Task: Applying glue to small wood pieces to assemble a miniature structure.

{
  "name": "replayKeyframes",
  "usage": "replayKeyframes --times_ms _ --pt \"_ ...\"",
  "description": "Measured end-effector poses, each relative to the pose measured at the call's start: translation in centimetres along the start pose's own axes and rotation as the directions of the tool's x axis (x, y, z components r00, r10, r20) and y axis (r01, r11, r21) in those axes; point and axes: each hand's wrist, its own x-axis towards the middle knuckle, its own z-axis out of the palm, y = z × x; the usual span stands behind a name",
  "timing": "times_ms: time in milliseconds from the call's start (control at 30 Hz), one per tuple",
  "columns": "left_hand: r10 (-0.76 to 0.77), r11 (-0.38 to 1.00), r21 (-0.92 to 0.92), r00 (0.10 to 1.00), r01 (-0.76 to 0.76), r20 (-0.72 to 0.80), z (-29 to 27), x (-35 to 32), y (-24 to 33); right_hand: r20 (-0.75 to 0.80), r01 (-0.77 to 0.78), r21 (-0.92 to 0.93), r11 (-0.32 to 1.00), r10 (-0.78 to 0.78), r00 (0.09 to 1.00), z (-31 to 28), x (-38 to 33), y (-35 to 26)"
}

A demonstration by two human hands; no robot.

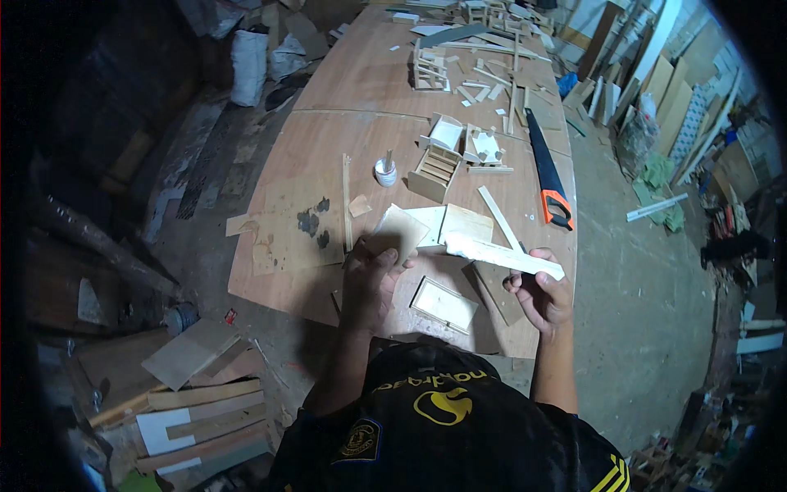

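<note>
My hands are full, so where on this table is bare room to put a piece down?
Bare board lies left of the white cup, up to the table's left edge. Crowded: around the small wooden frames, the handsaw, and the far end's offcuts.

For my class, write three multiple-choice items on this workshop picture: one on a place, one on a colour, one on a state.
1. Where does the saw lie?
A. on the table's right side
B. on the floor
C. in the left hand

2. What colour is the saw's handle?
A. green
B. orange
C. white

3. What is the right hand doing?
A. resting empty
B. gripping a cup
C. holding a pale strip

Answers: 1 A, it lies along the table near its right edge. 2 B, the grip is bright orange. 3 C, its fingers close on the strip.
</note>
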Motion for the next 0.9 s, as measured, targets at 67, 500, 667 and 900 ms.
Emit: replayKeyframes --times_ms 67,500,667,900 --pt "0.008 0.999 -0.038 0.999 -0.009 -0.039 0.4 -1.3 -0.2 -0.014 -0.058 0.141 0.988 0.06 0.998 0.0 -0.4 0.1" --pt "0.289 0.957 0.064 0.938 -0.282 -0.19 1.7 -6.8 -2.6 0.312 -0.203 0.359 0.911 0.088 0.946 -2.8 -1.8 0.2" --pt "0.277 0.961 0.1 0.901 -0.258 -0.333 -0.3 -7.5 -3.3 0.255 -0.267 0.399 0.877 0.174 0.951 -4.4 -1.8 -0.2" --pt "0.228 0.973 0.099 0.84 -0.207 -0.492 -2.6 -8.9 -4.4 0.185 -0.287 0.364 0.886 0.233 0.955 -6.2 -0.2 -0.1"
